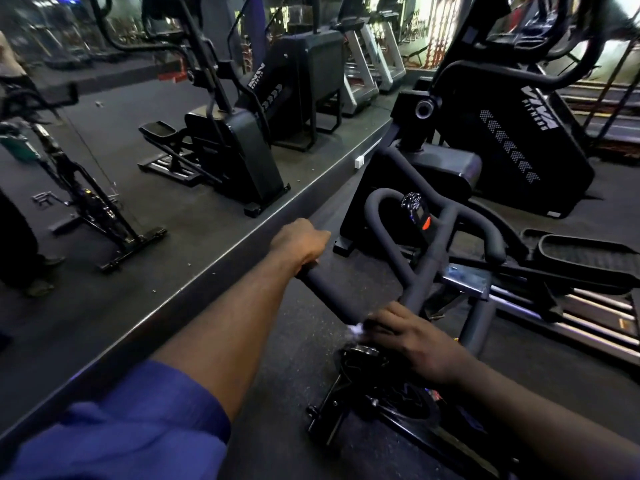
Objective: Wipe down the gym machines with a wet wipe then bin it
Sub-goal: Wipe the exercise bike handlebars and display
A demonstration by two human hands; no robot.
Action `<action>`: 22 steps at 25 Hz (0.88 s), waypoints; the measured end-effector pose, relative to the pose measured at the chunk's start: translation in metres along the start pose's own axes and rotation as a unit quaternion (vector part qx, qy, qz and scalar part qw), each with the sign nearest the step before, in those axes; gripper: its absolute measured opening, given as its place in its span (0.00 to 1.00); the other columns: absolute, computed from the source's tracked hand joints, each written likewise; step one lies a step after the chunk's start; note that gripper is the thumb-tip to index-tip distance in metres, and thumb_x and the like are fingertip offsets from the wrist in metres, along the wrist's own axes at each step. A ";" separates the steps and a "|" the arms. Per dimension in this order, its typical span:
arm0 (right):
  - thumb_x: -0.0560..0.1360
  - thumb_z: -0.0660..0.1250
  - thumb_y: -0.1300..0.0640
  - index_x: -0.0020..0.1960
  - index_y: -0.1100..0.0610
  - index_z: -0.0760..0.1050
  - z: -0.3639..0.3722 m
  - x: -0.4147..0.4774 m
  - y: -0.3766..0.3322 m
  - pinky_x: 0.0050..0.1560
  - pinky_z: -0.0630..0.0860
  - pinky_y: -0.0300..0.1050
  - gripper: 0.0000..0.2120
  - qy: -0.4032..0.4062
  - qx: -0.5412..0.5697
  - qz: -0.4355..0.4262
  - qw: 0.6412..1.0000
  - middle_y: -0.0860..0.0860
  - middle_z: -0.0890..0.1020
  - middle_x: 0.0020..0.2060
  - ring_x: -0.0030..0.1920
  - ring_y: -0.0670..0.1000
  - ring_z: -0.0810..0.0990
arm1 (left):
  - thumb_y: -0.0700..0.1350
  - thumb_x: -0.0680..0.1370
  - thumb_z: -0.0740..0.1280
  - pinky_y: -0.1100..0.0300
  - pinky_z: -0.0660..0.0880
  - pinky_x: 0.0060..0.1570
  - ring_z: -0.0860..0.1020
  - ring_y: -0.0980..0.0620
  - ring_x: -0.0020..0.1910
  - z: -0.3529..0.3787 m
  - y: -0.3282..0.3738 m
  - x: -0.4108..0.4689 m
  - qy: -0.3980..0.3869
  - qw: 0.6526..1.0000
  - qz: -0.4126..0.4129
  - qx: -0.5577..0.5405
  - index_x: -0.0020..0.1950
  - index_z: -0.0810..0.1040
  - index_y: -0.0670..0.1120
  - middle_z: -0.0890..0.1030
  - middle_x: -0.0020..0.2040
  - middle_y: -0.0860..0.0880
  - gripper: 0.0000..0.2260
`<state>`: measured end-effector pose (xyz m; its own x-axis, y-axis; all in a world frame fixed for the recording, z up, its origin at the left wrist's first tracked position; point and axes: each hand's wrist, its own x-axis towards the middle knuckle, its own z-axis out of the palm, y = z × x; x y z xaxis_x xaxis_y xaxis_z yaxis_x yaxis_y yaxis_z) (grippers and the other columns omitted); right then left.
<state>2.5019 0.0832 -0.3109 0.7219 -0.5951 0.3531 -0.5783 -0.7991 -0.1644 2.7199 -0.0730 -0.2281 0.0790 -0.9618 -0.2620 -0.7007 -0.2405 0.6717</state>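
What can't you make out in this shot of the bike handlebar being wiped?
Head view, wet wipe: mostly hidden under the right hand; only a white corner shows.
Head view, left hand: its fingers curl behind the handlebar, out of sight.
Head view, bike console: screen too small and dark to read.

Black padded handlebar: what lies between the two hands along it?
Bare black padded handlebar, from the left hand gripping its end to the white wet wipe under the right hand; head view.
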 end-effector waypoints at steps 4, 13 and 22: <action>0.76 0.65 0.63 0.56 0.55 0.86 -0.017 0.025 0.024 0.53 0.79 0.47 0.14 0.136 0.095 0.088 0.982 0.52 0.85 0.51 0.51 0.53 0.83 | 0.67 0.72 0.57 0.47 0.81 0.55 0.84 0.43 0.47 0.005 -0.004 0.013 0.048 0.991 0.019 0.127 0.51 0.82 0.46 0.87 0.42 0.47 0.28; 0.80 0.65 0.55 0.63 0.47 0.82 -0.018 0.002 0.037 0.51 0.80 0.46 0.14 0.006 0.160 0.081 0.984 0.46 0.87 0.48 0.50 0.44 0.85 | 0.69 0.73 0.64 0.50 0.80 0.52 0.83 0.41 0.51 0.007 0.002 0.007 0.063 0.943 0.056 0.321 0.52 0.83 0.46 0.86 0.49 0.44 0.27; 0.79 0.67 0.62 0.57 0.55 0.82 0.008 -0.016 0.006 0.54 0.74 0.49 0.09 -0.013 0.113 -0.038 0.993 0.52 0.78 0.53 0.55 0.53 0.74 | 0.63 0.79 0.63 0.50 0.73 0.48 0.82 0.38 0.59 0.017 0.017 -0.027 0.135 0.835 0.124 0.519 0.63 0.81 0.49 0.82 0.60 0.42 0.23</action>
<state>2.4895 0.0870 -0.3248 0.7711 -0.5322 0.3494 -0.4238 -0.8387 -0.3421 2.6937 -0.0491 -0.2216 -0.0998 -0.9934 0.0562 -0.9455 0.0771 -0.3164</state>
